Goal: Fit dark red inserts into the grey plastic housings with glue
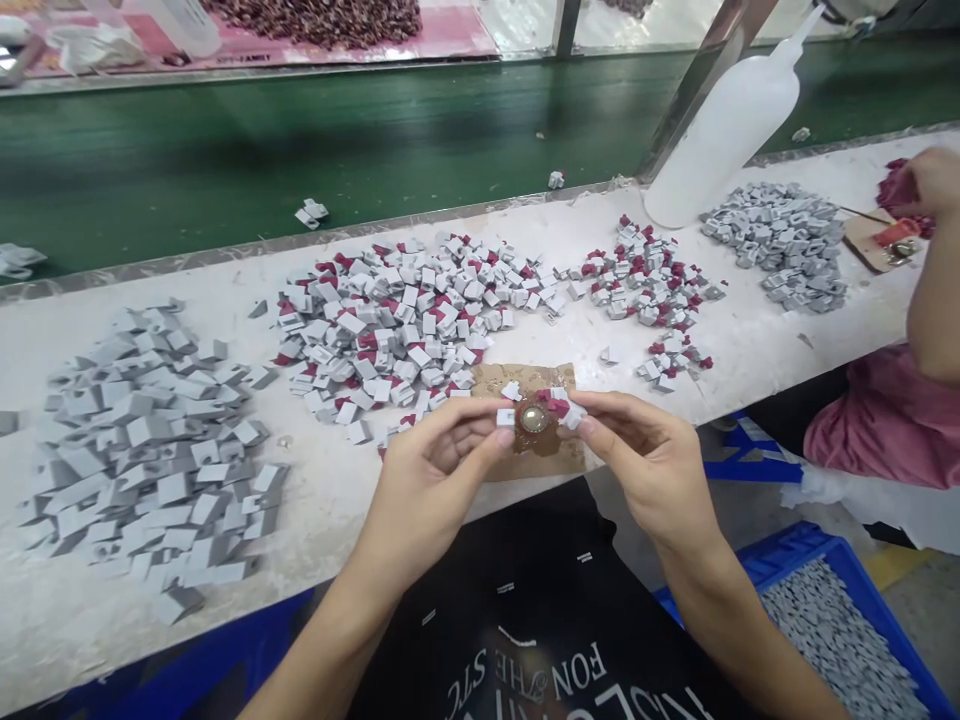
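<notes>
Between the thumb and fingers of my left hand (442, 465) is a small light grey plastic piece (506, 417). My right hand (641, 450) pinches a grey and dark red piece (568, 408). Both hands are above a brown cardboard square (525, 465) at the table's front edge. A small round metallic dish (534, 419) with a reddish rim sits on the cardboard between the hands. Just behind it lies another small grey piece (511, 390). Behind my left hand spreads a pile of grey and dark red pieces (405, 310).
A pile of larger grey pieces (157, 460) covers the left of the table. At the back right are a white squeeze bottle (724, 130) and a grey pile (787, 240). A person's arm (937, 270) is at far right. A blue crate (847, 610) stands below.
</notes>
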A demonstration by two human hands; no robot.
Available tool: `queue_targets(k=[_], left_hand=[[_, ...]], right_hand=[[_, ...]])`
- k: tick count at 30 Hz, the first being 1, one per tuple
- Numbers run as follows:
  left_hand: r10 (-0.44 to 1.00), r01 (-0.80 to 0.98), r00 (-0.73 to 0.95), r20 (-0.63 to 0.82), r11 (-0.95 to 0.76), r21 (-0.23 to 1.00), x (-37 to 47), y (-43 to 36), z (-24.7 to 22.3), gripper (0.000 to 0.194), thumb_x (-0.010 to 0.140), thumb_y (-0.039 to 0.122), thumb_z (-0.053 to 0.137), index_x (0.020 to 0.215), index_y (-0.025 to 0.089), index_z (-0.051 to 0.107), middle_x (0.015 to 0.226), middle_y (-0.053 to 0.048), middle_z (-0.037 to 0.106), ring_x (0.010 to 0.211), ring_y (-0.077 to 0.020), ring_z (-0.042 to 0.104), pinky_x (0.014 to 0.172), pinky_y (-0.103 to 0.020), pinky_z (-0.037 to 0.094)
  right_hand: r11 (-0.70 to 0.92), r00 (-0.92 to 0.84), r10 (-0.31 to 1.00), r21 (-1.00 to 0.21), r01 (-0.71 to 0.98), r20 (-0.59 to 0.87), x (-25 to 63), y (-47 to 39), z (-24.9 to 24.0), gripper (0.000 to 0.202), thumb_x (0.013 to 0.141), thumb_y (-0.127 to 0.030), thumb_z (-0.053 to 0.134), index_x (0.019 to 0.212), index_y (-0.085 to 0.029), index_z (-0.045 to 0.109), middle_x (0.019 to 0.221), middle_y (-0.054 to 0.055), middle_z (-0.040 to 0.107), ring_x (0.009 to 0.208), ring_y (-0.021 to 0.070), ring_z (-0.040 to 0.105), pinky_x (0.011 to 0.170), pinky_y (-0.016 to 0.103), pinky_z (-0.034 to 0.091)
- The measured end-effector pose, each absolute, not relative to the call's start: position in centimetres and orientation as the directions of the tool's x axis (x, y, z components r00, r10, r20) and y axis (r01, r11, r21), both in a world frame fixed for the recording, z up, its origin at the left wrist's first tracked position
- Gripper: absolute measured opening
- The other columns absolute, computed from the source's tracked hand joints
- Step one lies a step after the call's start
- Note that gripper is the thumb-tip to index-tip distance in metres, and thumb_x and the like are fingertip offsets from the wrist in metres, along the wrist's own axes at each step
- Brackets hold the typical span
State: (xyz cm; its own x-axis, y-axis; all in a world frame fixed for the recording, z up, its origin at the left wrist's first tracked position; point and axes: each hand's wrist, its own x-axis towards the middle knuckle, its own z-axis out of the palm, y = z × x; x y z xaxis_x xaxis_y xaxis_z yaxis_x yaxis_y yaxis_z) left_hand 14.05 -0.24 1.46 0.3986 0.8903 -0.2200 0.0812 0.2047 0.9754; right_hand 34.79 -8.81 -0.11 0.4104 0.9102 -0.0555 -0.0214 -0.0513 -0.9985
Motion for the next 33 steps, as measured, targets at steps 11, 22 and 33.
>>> queue_targets(k=[11, 22, 33], left_hand=[[0.861, -0.025, 0.493, -0.123, 0.155, 0.988, 17.4, 0.9, 2.1, 0.016, 0.103, 0.030, 0.089, 0.116, 0.022, 0.090, 0.113, -0.006, 0.090, 0.098, -0.0209, 0.087, 0.091, -0.031, 0.075], [0.840, 0.096, 0.540, -0.044, -0.009, 0.995, 16.2, 2.1, 3.2, 0.010, 0.104, 0.033, 0.082, 0.110, 0.027, 0.087, 0.106, -0.006, 0.086, 0.094, -0.0248, 0.083, 0.086, -0.036, 0.071], [0.981, 0.654, 0.191, -0.031, -0.104, 0.749, 20.2, 23.0, 5.1, 0.017, 0.096, 0.011, 0.083, 0.110, 0.019, 0.081, 0.124, -0.014, 0.085, 0.111, -0.0300, 0.078, 0.105, -0.044, 0.065]], right_hand=[[-0.025, 0.377, 0.919, -0.973, -0.229, -0.113, 34.9, -8.1, -0.4, 0.018, 0.102, -0.043, 0.096, 0.119, -0.038, 0.097, 0.125, 0.003, 0.094, 0.119, 0.0292, 0.090, 0.109, 0.047, 0.076], [0.014, 0.240, 0.971, -0.998, -0.067, -0.002, 35.5, -6.3, 1.8, 0.015, 0.105, -0.035, 0.091, 0.118, -0.034, 0.098, 0.108, 0.005, 0.092, 0.098, 0.0235, 0.089, 0.084, 0.034, 0.076], [-0.117, 0.293, 0.950, -0.750, 0.651, 0.107, 40.6, 18.9, 2.3, 0.054, 0.108, 0.000, 0.058, 0.157, -0.013, 0.078, 0.170, 0.018, 0.068, 0.138, 0.0301, 0.076, 0.132, 0.049, 0.055]])
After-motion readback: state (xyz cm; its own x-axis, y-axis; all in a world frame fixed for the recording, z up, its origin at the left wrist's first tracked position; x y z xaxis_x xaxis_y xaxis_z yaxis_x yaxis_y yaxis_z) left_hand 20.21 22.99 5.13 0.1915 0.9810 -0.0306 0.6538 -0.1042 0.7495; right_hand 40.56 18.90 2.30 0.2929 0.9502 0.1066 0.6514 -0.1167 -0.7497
